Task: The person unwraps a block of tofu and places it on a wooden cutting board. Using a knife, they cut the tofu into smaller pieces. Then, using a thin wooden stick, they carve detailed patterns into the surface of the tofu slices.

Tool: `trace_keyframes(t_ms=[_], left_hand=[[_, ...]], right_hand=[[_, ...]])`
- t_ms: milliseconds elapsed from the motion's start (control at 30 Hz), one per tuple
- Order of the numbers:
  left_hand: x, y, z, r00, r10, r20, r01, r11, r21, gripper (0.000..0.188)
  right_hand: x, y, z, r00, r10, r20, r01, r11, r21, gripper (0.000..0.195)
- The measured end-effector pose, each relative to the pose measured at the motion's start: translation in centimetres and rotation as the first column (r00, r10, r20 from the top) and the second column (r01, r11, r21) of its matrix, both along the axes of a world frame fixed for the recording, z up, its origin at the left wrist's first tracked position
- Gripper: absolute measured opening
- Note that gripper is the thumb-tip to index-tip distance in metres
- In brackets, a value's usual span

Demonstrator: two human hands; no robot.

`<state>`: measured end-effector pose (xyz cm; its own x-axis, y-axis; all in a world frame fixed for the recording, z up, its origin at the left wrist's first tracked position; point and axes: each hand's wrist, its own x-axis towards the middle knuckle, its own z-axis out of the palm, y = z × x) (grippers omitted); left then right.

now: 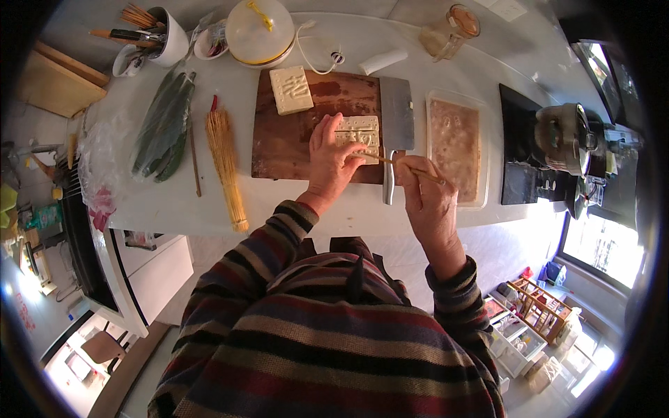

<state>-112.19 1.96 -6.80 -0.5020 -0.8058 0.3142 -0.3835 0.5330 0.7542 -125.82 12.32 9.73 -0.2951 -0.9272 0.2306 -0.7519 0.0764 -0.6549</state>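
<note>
My left hand [333,157] rests on the left side of a sliced slab of tofu [368,125] on a dark wooden cutting board [287,151]. My right hand [431,201] holds a thin wooden stick [423,175], whose far end reaches the tofu's lower part beside my left thumb and fingertips. Whether the left fingers also grip the stick, I cannot tell. An uncut block of tofu [291,90] with raised marks lies at the board's upper left. A cleaver [398,115] lies along the board's right edge, its metal handle towards me.
Right of the board are a clear plastic tray [454,151] and a black cooktop [517,151] with a pot [562,138]. To the left lie a straw brush [225,162], another stick [194,151] and bagged cucumbers [164,125]. A glass jug [444,36] stands behind.
</note>
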Motion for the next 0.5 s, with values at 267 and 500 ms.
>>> trace_keyframes(t_ms=[267, 500], left_hand=[[-0.10, 0.04, -0.05, 1.000, -0.006, 0.013, 0.006, 1.000, -0.013, 0.033], [0.04, 0.07, 0.05, 1.000, -0.005, 0.002, 0.005, 1.000, -0.003, 0.033]], right_hand=[[0.09, 0.16, -0.04, 0.999, -0.001, -0.032, 0.002, 1.000, 0.027, 0.005], [0.09, -0.14, 0.09, 1.000, 0.024, -0.018, -0.025, 1.000, -0.008, 0.005]])
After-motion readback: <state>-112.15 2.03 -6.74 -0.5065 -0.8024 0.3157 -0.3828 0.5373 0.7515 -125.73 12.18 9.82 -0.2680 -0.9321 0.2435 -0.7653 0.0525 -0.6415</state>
